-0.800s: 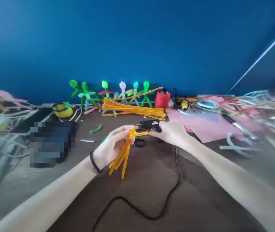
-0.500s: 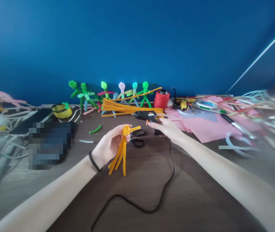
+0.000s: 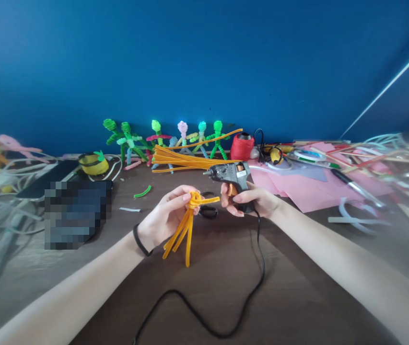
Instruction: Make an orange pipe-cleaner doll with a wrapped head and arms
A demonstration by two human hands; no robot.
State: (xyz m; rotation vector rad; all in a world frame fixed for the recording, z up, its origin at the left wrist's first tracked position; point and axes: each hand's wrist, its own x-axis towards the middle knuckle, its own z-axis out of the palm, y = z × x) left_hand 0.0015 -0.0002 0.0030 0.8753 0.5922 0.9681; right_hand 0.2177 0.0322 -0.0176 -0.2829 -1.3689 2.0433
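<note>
Six pipe-cleaner figures (image 3: pixel 182 136), one glue gun (image 3: pixel 231 173), one orange bundle (image 3: pixel 186 225), one red spool (image 3: pixel 241 147).

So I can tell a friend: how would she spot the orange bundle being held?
Below the blue wall, in front of the row of figures, a pile of straight orange stems lies on the brown table. Nearer the camera, the left hand pinches the orange bundle, beside the glue gun in the right hand. Only it is knotted at the top, its ends hanging loose.

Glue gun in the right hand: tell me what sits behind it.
Behind the glue gun lie loose orange pipe cleaners, then a red spool and pipe-cleaner figures by the wall. The gun covers the pile's right end.
</note>
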